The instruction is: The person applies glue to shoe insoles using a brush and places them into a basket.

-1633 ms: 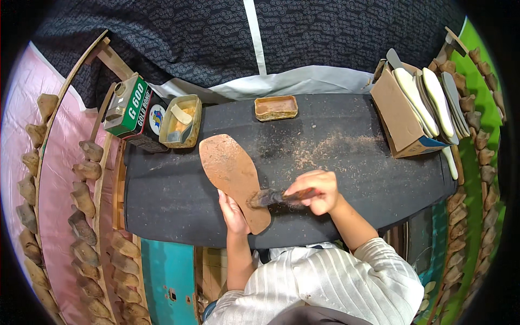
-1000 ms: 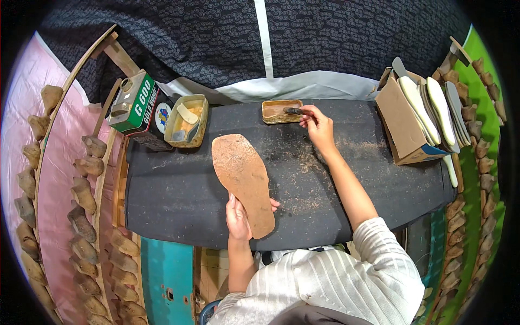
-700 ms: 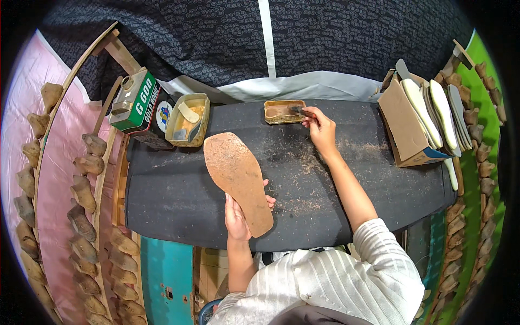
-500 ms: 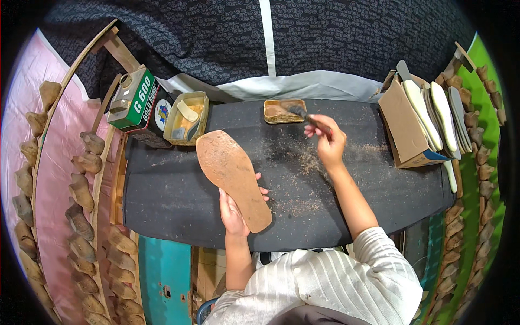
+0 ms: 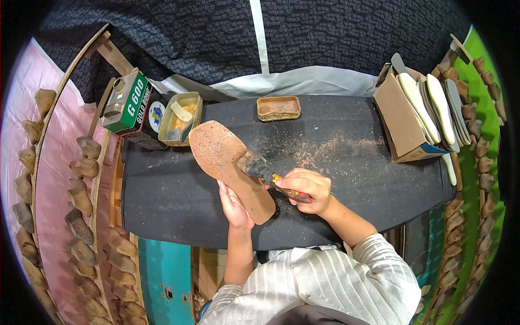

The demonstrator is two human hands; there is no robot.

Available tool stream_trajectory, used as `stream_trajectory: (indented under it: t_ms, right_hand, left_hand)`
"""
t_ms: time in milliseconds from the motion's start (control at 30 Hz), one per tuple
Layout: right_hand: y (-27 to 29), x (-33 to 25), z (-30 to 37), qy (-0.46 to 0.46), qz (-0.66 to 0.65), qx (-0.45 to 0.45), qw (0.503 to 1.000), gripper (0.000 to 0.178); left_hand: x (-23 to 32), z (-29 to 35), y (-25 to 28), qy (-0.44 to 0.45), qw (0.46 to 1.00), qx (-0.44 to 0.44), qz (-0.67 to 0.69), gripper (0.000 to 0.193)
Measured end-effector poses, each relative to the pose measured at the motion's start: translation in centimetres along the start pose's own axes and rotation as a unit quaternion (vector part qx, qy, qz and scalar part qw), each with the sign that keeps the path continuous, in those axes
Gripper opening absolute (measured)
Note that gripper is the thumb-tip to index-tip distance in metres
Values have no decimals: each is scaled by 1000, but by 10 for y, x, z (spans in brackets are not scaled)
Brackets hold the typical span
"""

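My left hand (image 5: 236,208) is closed round the edge of a tan shoe sole (image 5: 219,157), with its broad end pointing away and to the left. Some of its fingers are hidden beneath the sole. In my right hand (image 5: 306,188) is a dark-handled brush (image 5: 262,171) with worn, colour-spotted grip. The brush's bristles rest on the middle of the sole. Beyond them stands a small rectangular tin (image 5: 278,110) with brownish contents.
Brown crumbs lie scattered over the black-covered table (image 5: 352,200). At the far left are a green and black metal can (image 5: 132,111) and a tub (image 5: 180,119) holding scraper-like tools. A cardboard box (image 5: 403,122) of pale soles stands right. Racks of wooden shoe lasts (image 5: 81,197) flank both sides.
My right hand has brought the brush from beside the tin down and left onto the sole. The sole has shifted only slightly in my left hand.
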State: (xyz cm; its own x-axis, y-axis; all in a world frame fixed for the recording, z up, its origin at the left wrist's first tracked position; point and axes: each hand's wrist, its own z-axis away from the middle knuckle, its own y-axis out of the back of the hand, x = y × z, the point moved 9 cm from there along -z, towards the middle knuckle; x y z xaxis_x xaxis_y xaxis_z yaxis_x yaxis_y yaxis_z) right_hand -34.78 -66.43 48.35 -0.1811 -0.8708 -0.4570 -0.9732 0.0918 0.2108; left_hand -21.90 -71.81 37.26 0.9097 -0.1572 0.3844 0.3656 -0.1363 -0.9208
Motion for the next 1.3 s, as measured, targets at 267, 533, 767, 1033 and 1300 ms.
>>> stream_trajectory:
  t_ms: [267,533,767,1033,1300]
  right_hand:
    - [5,-8,6,-44,-24,-18,999,40]
    - [1,-10,-6,-1,25,14,1000,40]
    - [1,-22,1,11,10,-19,1000,44]
    - [2,-22,-11,32,2,7,999,30]
    - [-13,-30,9,43,8,-84,996,36]
  left_hand:
    - [10,0,3,-28,992,4,-121,54]
    - [0,9,-4,-8,993,2,-119,55]
    - [8,9,-11,-10,986,-73,-147,53]
    - [-6,15,-7,4,983,-19,-182,54]
    - [3,9,20,3,984,24,-177,58]
